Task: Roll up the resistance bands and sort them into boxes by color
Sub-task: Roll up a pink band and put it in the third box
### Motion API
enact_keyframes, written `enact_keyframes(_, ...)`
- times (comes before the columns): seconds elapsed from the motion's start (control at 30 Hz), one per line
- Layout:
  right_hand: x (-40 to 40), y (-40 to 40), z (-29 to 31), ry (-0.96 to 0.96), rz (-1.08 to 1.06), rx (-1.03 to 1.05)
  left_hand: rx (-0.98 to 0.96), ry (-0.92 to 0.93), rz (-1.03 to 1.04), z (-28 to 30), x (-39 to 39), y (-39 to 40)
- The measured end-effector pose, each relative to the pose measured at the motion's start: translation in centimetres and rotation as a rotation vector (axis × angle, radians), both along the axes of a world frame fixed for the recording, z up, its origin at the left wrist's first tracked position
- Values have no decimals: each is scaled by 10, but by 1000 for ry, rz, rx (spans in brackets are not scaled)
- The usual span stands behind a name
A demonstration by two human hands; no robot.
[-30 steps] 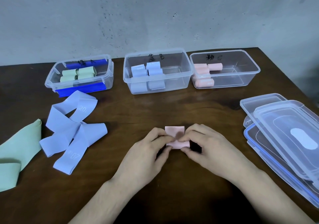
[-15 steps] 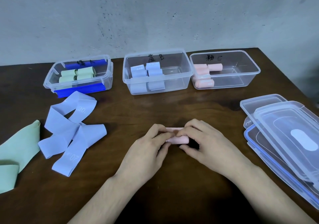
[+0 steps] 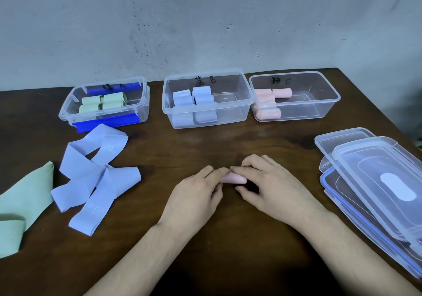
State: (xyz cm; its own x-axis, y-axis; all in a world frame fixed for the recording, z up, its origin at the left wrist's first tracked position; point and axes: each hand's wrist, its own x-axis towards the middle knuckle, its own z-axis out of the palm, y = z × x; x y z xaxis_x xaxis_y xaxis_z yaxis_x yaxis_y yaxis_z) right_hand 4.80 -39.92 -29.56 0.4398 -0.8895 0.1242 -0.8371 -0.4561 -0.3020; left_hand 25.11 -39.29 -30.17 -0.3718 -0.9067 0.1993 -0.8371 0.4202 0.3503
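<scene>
Dark wood table [image 3: 228, 140] stands against a grey wall. Near its middle, the left hand [image 3: 194, 195] and right hand [image 3: 271, 188] pinch a rolled pink band [image 3: 233, 179] between fingertips and thumbs. At the far edge sit three clear boxes: green rolls left [image 3: 68, 113], blue rolls centre [image 3: 228, 117], pink rolls right [image 3: 319, 111]. Unrolled blue bands [image 3: 91, 177] lie left; stacked lids [image 3: 376, 193] lie right.

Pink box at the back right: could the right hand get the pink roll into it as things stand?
Probably yes. The pink box has no lid on, with bare floor beside its rolls. The table between it and the right hand looks free. Both hands, the left hand too, hold the pink roll.
</scene>
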Motion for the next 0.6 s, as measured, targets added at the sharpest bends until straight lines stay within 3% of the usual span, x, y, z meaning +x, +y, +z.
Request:
enact_keyframes(0.2, 4, -11, 9, -18, 10, 4, 29, -15, 14, 6, -4, -6)
enact_keyframes(0.3, 5, -12, 14, -52, -30, 35, 98, 79, 60, 10, -7, -8)
enact_keyframes(0.4, 4, -13, 19, -116, -127, 53, 261, 279, 142, 15, -14, -9)
enact_keyframes(0.6, -3, -14, 30, -398, -362, 164, 529, 909, 272, 36, -46, -13)
